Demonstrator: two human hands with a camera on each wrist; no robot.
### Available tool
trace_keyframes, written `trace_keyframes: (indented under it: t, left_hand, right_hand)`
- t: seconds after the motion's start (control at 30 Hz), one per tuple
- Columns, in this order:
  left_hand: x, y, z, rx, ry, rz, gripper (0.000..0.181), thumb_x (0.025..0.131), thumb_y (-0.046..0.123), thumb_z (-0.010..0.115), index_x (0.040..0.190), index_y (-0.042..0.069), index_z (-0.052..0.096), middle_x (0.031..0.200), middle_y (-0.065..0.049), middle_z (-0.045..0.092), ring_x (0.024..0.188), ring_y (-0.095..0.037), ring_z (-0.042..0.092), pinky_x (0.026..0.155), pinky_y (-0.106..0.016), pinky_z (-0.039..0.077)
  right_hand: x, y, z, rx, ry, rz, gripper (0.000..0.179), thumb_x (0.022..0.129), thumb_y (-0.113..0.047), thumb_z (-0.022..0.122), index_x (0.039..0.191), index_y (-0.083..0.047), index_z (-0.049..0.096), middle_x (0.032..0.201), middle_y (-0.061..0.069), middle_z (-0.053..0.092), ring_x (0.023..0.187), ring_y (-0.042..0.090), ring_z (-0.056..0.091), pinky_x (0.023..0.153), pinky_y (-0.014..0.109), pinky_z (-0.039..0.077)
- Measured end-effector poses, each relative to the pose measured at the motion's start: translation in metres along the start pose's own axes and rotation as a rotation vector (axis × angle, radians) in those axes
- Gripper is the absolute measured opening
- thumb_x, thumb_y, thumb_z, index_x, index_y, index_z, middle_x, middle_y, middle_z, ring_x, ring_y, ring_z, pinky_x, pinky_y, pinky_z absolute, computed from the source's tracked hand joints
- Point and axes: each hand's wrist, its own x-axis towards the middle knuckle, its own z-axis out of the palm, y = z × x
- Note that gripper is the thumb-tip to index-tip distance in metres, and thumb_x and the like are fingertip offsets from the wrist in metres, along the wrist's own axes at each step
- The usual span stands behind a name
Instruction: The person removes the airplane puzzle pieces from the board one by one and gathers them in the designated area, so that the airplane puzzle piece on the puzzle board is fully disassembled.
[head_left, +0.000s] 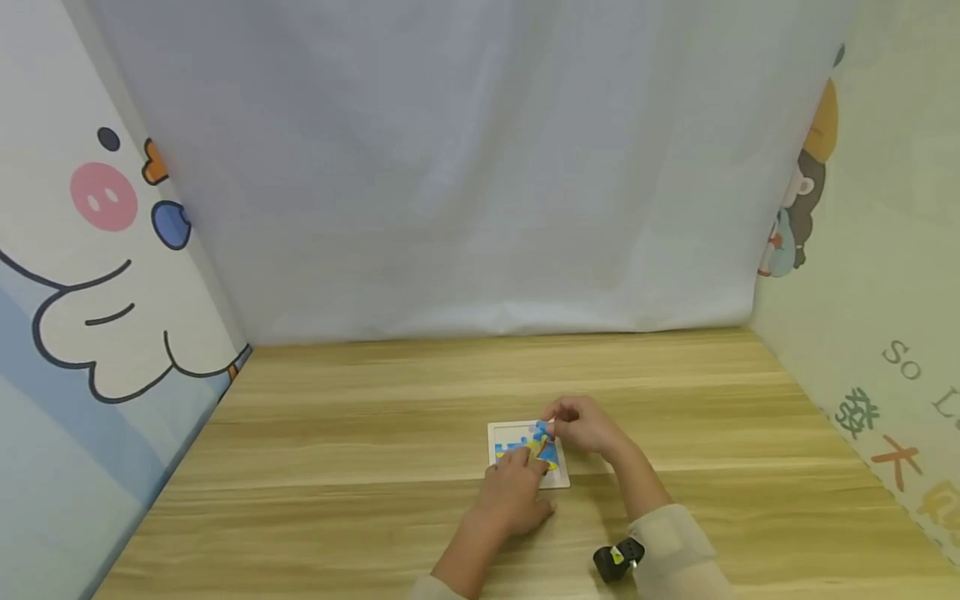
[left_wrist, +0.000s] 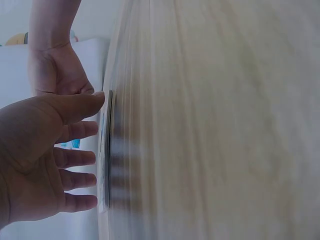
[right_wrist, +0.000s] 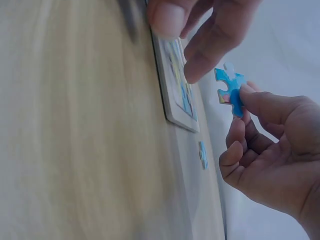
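Nearest: a black wrist camera (head_left: 617, 559); inside the desk's (head_left: 337, 467) far edge, the left grip (head_left: 512, 490), fingers (left_wrist: 75, 158) apart, perhaps steadies the puzzle tray (head_left: 557, 482); the right grip (head_left: 588, 427) pinches a blue piece (right_wrist: 230, 89) near it, likely for control.

Pretty simple outfit here: long sleeves in a pale cream, with the right sleeve (head_left: 678, 550) looking a bit loose and creased around the cuff. The left sleeve (head_left: 437, 589) only peeks in as a sliver at the bottom edge, same light shade. There's a chunky little black camera (head_left: 609, 565) by the right cuff, with a yellow-green and white mark on it; too small to read. Both hands are bare, and the right thumbnail (right_wrist: 169, 20) looks short and rounded.
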Motion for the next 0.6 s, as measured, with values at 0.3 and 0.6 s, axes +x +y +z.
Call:
trace_keyframes:
  t: [0.3,0.6]
  left_hand:
    - [0.004,0.010,-0.001,-0.010,-0.013,0.018,0.051,0.081,0.034,0.071,0.124,0.011,0.058,0.134,-0.010,0.047,0.123,-0.031,0.041,0.092,-0.050,0.041]
    - [0.008,0.016,0.001,0.005,-0.054,0.025,0.056,0.081,0.037,0.069,0.128,0.011,0.056,0.139,-0.012,0.042,0.126,-0.035,0.037,0.095,-0.052,0.038]
  right_hand:
    - [-0.007,0.009,-0.017,0.046,0.039,0.072,0.015,0.087,-0.003,0.059,0.100,0.004,0.064,0.086,0.008,0.060,0.079,0.020,0.055,0.069,0.030,0.045]
    - [-0.011,0.013,-0.033,0.038,0.086,0.124,0.018,0.089,-0.002,0.055,0.103,0.005,0.063,0.089,0.009,0.061,0.082,0.023,0.056,0.074,0.035,0.047]
